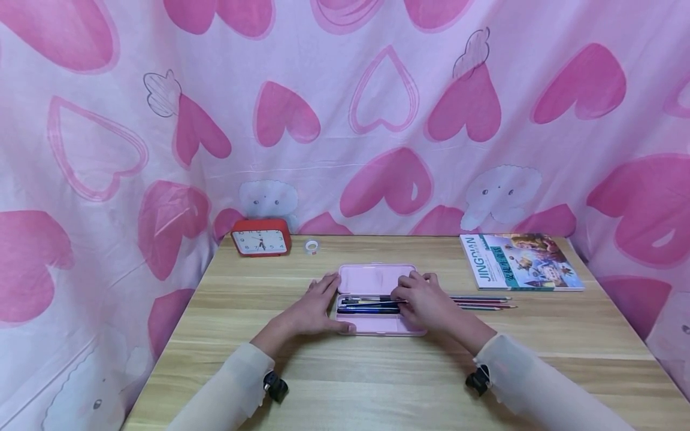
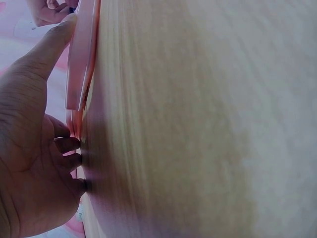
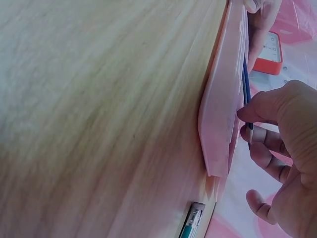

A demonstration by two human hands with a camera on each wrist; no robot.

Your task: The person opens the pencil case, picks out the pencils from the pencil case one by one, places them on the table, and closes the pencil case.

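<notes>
- Alarm clock [image 1: 261, 238] left of tape roll [image 1: 306, 247], both behind-left of pencil case [image 1: 372, 325]
- Pencils [image 1: 372, 310] inside it
- Loose pencils [image 1: 485, 297] to its right
- Book [image 1: 520, 263] behind these

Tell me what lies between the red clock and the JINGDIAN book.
Head view: a tape roll near the red clock, then bare tabletop behind the pencil case to the JINGDIAN book.

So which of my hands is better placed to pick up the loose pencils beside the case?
Your right, I'd say. The right hand is at the right end of the case, nearer the loose pencils, though it may need to release the pencil it pinches. The left hand touches the case's left end, farther away.
</notes>
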